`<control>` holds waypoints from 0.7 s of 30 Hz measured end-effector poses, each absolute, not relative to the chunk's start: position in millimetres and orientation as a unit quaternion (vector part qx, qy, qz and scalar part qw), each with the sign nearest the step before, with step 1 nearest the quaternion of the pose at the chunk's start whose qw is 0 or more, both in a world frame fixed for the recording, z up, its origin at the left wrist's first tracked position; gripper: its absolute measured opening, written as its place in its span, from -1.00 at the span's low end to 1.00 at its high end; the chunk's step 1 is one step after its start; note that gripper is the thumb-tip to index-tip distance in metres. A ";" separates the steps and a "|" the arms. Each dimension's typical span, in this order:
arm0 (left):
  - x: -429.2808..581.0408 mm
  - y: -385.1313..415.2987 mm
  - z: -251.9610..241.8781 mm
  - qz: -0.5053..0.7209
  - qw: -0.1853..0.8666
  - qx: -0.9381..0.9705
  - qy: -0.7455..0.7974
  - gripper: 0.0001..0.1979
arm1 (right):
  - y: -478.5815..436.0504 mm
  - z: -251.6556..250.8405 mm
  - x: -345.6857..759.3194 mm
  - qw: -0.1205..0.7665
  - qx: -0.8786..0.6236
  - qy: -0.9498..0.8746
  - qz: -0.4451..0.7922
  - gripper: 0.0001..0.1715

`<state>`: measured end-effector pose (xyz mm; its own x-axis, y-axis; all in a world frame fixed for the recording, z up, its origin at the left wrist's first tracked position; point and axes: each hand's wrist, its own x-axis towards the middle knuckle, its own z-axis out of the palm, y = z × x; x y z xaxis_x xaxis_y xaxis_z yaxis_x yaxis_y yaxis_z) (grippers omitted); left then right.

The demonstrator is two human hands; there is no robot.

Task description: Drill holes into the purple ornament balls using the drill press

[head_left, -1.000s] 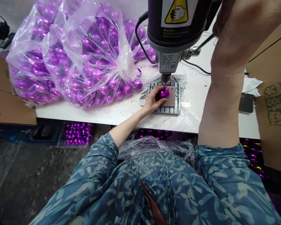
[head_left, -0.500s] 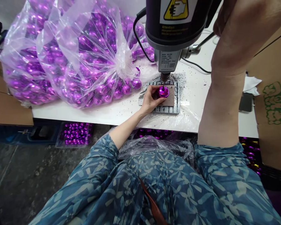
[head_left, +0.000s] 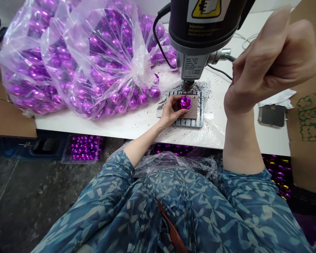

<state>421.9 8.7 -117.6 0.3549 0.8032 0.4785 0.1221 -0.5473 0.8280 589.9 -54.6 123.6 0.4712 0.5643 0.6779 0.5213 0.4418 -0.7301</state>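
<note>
My left hand [head_left: 170,111] pinches a shiny purple faceted ball [head_left: 185,102] between thumb and fingers. The ball rests on a brown board [head_left: 192,113] over the slotted metal base plate [head_left: 200,121] of a drill press [head_left: 200,38]. The drill's chuck [head_left: 188,85] stands right above the ball, with the bit's tip at the ball's dark top; I cannot tell how deep it sits. At the upper right my right hand [head_left: 271,59] is closed around the drill press's feed lever [head_left: 229,57]; its grip end is hidden inside the fist.
Large clear bags [head_left: 94,70] full of purple balls cover the table's left side. Dark shavings lie around the base plate. A phone-like dark object [head_left: 272,115] and white tissue [head_left: 279,98] lie at right, beside a cardboard box [head_left: 309,140]. Below stands a clear bin [head_left: 81,149] of purple balls.
My right hand has come down and nearer with the lever, from the top edge into full view. My left hand still holds the ball in the same place.
</note>
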 end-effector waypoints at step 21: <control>423.0 11.6 -129.1 0.496 0.389 0.727 0.274 -0.29 | -19.8 46.9 612.1 0.668 -0.494 -0.552 -0.067 0.05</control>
<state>423.0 11.6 -129.1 0.3582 0.7831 0.5084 0.0121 -0.5484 0.8362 612.1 -19.8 46.9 0.3811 0.4558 0.8043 0.6347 0.5036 -0.5861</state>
